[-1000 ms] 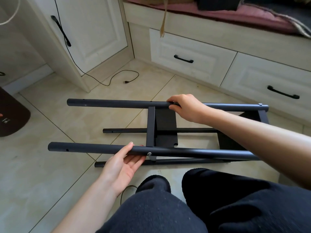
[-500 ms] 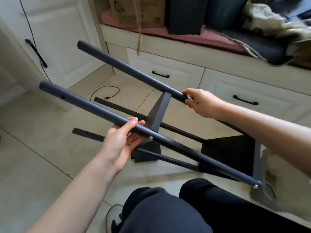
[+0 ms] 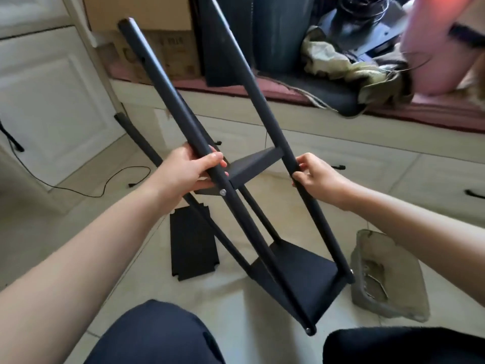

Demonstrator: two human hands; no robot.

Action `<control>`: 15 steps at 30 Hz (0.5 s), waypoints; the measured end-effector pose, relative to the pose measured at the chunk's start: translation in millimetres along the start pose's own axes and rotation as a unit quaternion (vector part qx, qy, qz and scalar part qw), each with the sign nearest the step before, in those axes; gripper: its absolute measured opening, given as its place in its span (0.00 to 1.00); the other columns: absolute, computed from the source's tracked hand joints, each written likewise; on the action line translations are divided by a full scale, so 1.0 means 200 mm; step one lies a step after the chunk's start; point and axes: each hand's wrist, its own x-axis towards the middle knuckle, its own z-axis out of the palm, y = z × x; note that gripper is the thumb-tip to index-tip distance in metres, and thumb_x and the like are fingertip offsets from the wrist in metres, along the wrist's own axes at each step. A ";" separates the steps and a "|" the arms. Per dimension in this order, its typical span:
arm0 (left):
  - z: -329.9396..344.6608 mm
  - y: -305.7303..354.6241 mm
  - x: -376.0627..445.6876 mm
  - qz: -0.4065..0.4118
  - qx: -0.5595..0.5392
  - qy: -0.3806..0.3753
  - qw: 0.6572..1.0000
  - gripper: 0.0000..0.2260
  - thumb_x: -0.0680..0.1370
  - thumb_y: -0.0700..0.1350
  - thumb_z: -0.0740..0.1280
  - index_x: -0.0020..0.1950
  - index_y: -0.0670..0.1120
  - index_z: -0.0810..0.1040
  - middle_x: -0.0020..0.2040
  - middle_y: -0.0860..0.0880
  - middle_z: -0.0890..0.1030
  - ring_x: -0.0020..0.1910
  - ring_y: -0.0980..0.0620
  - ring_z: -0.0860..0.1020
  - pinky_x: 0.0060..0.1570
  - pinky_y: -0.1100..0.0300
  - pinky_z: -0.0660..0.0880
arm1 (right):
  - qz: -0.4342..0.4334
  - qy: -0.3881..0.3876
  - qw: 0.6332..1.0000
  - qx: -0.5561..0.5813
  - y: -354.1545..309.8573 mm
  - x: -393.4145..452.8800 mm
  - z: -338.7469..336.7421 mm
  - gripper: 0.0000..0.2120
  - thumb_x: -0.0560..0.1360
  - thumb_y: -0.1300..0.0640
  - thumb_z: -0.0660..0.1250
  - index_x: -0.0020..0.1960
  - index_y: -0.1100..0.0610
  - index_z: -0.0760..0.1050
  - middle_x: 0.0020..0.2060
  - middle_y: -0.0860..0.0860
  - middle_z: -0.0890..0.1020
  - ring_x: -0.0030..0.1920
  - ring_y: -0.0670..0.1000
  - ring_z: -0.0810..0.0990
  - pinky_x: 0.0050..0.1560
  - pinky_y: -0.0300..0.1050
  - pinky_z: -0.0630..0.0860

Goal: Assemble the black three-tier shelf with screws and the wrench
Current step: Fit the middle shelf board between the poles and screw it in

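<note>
Head view: a person sits on the tiled floor (image 3: 52,232) and holds a part-built black shelf frame (image 3: 265,211) tilted, its top end away from them.
Poles, counted: four black poles show; two near ones are held, two far ones run behind and below them.
Left near pole (image 3: 168,85): runs from upper left down to a foot near the person's right knee.
Right near pole (image 3: 252,82): runs from the top edge down to the lower tier's right corner.
Tiers fitted, counted: two; a middle tier (image 3: 252,166) between the hands and a lower tier (image 3: 301,279) close to the floor.
Loose panel, counted: one black panel (image 3: 193,243) lies flat on the floor, left of the lower tier and apart from it.
Screws seen, counted: three silver heads; one screw (image 3: 223,191) on the left near pole just below the left hand, one at the lower right corner, one at the near foot.
Container: a grey crumpled bag (image 3: 388,277) sits on the floor right of the frame; what lies in it is too unclear to name.
Left hand (image 3: 183,172): fingers wrapped round the left near pole, just above the middle tier.
Right hand (image 3: 319,174): fingers curled round the right near pole, beside the middle tier.
Behind: a window seat (image 3: 288,93) with drawers carries a cardboard box (image 3: 157,40), dark bags and rumpled cloth.
Cable: one black cable (image 3: 105,185) trails over the floor at left.
</note>
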 end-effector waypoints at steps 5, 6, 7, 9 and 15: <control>0.14 0.09 0.02 0.033 0.112 -0.076 0.990 0.07 0.80 0.41 0.69 0.57 0.43 0.75 0.47 0.46 0.86 0.47 0.49 0.86 0.43 0.60 0.83 | 0.021 0.010 0.999 0.038 0.18 -0.10 -0.05 0.05 0.80 0.59 0.64 0.55 0.54 0.69 0.48 0.51 0.79 0.50 0.51 0.80 0.45 0.45 0.77; 0.17 0.10 0.03 0.037 0.131 -0.090 0.987 0.08 0.80 0.41 0.69 0.58 0.43 0.75 0.48 0.45 0.85 0.47 0.48 0.86 0.44 0.59 0.83 | 0.024 0.012 0.999 0.038 0.21 -0.13 -0.06 0.05 0.80 0.60 0.64 0.53 0.54 0.69 0.47 0.51 0.78 0.50 0.51 0.80 0.44 0.45 0.77; 0.20 0.11 0.03 0.038 0.144 -0.100 0.984 0.09 0.80 0.41 0.69 0.59 0.43 0.75 0.50 0.43 0.85 0.48 0.48 0.86 0.45 0.58 0.83 | 0.029 0.013 0.999 0.039 0.24 -0.15 -0.06 0.06 0.79 0.60 0.65 0.53 0.54 0.68 0.47 0.51 0.78 0.50 0.52 0.80 0.45 0.47 0.78; 0.26 0.12 0.03 0.037 0.156 -0.117 0.980 0.10 0.80 0.39 0.69 0.61 0.41 0.74 0.51 0.41 0.84 0.48 0.47 0.86 0.45 0.59 0.83 | 0.042 0.018 0.998 0.046 0.30 -0.20 -0.08 0.07 0.78 0.61 0.66 0.52 0.56 0.69 0.47 0.53 0.78 0.50 0.55 0.80 0.51 0.54 0.80; 0.40 0.10 0.01 0.037 0.192 -0.153 0.969 0.11 0.80 0.38 0.69 0.62 0.42 0.74 0.51 0.40 0.82 0.48 0.47 0.86 0.47 0.59 0.83 | 0.084 0.037 0.992 0.086 0.43 -0.34 -0.10 0.06 0.76 0.60 0.70 0.50 0.58 0.73 0.48 0.55 0.81 0.49 0.56 0.82 0.50 0.57 0.82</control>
